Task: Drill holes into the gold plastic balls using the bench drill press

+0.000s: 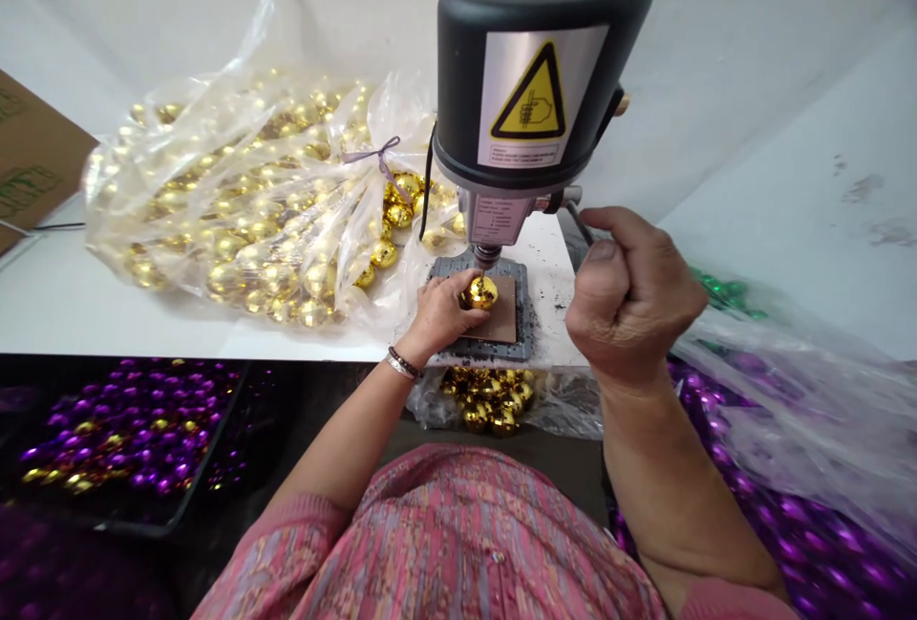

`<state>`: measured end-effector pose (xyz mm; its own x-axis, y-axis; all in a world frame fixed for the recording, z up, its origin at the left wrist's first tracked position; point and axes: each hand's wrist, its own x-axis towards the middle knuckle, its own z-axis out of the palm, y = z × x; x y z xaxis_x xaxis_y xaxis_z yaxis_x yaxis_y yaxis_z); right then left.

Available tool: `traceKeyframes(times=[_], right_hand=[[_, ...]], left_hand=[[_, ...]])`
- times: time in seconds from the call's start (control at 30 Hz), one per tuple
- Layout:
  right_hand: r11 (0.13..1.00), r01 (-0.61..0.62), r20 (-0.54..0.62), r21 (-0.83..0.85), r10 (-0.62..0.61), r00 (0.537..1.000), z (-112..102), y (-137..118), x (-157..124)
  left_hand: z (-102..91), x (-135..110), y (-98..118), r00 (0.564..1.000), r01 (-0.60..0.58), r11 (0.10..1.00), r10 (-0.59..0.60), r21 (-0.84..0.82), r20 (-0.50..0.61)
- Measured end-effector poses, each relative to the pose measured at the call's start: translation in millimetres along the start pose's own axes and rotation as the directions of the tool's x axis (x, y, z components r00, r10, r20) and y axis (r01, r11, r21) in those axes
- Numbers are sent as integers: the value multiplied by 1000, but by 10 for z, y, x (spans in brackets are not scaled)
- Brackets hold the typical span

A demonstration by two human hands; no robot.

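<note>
My left hand [448, 314] pinches a shiny gold ball [481, 292] between thumb and fingers. The ball sits on a brown board [501, 319] over the grey base [522, 343] of a bench drill press [526, 95]. Its chuck [487, 255] is right above the ball, and the thin bit meets the ball's top; how deep it goes I cannot tell. My right hand [630, 290] is closed round the lever [579, 222] at the machine's right side. A yellow warning label [534, 95] is on the black housing.
A clear plastic bag [236, 209] of gold balls lies left on the white table [43, 314]. More gold balls [494, 395] hang below the front edge. A black tray [179, 505] holds purple and gold balls. Purple balls [802, 544] under plastic stand right; a cardboard box [35, 157] is far left.
</note>
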<state>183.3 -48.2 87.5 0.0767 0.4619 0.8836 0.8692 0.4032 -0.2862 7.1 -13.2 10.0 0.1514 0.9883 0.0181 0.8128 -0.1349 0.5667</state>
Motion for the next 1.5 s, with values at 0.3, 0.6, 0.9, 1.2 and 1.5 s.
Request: traceKeyframes(times=[0.3,0.6,0.9,1.2,1.5], right_hand=[[998,51,-50,-30,-53,997,30,13,-42],[996,86,-75,-7,-86,993,91,83,-123],[991,130,-144,-34,-133,981,213,145,-288],[978,210,-196,1,-206,959,356,233,-406],[966,-112,-179,232,156,972,89,-78,383]], left_hand=[[42,-16,-39,999,-42,999,42,16,-18],[45,-49,-59,997,-63,997,64,45,-34],[62,-36,-98,999,-49,999,50,20,-15],[67,-52,-107,998,-66,998,66,0,-21],[53,-53,-125,998,-63,994,61,-85,-22]])
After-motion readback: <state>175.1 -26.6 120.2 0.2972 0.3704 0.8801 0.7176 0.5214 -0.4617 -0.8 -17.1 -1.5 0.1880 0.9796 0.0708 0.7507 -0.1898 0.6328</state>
